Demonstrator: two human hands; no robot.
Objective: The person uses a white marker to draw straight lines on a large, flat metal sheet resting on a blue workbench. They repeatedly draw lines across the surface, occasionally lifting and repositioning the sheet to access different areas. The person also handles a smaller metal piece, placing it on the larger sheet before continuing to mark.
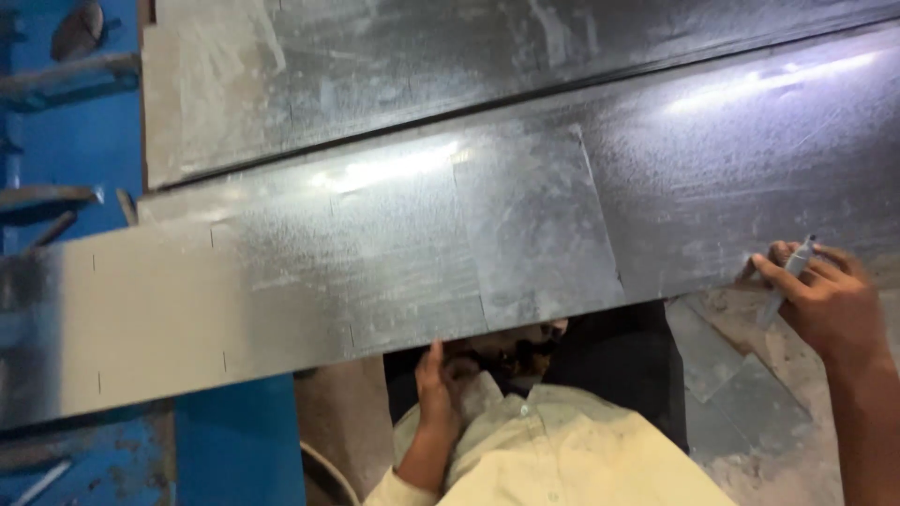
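A long grey metal sheet [394,253] runs across the view, with small marks along its left part. My right hand [825,300] is at the sheet's lower right edge, shut on a grey marker pen [786,279] whose tip points down at that edge. At the sheet's near edge in the bottom middle is my left hand [433,379]. Its thumb lies against the edge and its fingers are tucked under the sheet, partly hidden.
A second metal sheet [422,66] lies behind the first, overlapping it. A blue machine frame [75,141] stands at the left, with blue floor or base [234,440] below. Loose sheet offcuts [741,394] lie on the dusty ground at the right.
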